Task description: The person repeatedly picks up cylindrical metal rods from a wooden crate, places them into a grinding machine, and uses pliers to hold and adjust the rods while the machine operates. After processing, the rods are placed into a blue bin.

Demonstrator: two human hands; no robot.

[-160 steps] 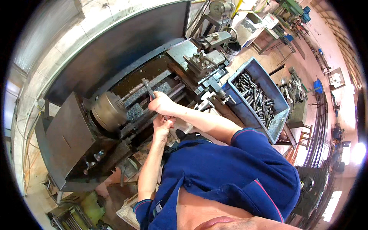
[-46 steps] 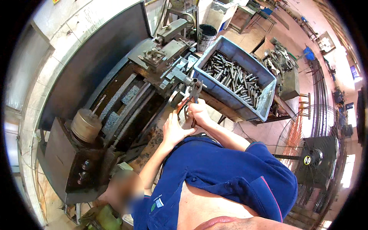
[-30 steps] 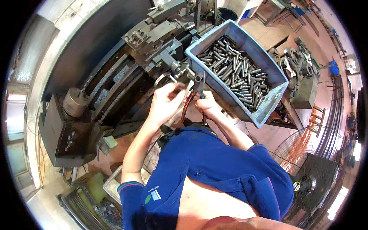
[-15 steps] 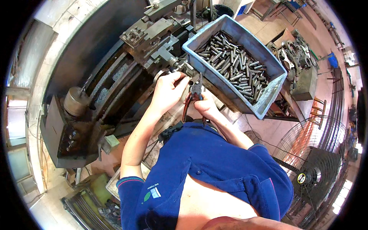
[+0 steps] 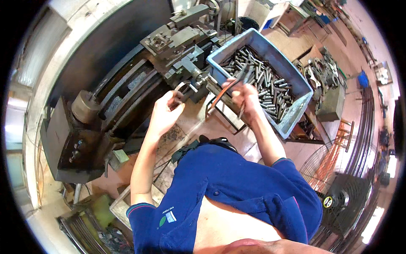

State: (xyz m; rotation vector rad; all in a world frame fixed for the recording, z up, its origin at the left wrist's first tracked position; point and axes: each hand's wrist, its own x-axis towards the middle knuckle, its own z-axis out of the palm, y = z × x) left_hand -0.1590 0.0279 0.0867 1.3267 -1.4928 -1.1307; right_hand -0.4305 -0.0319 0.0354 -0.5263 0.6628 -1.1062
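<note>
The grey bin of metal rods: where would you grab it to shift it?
Judging by its shape, take the grey bin by the rims of its two short ends, one hand on each, coming from above. The rods fill the inside, and the right hand with pliers is over the near rim.

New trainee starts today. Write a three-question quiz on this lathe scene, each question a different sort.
1. True or false: the right hand holds pliers with orange handles at the rim of the blue bin.
2. What fills the bin?
A. sawdust
B. short metal rods
C. rags
3. Fill in: the left hand is on a hand ____ at the front of the lathe.

Key
1. True.
2. B.
3. wheel.
</note>
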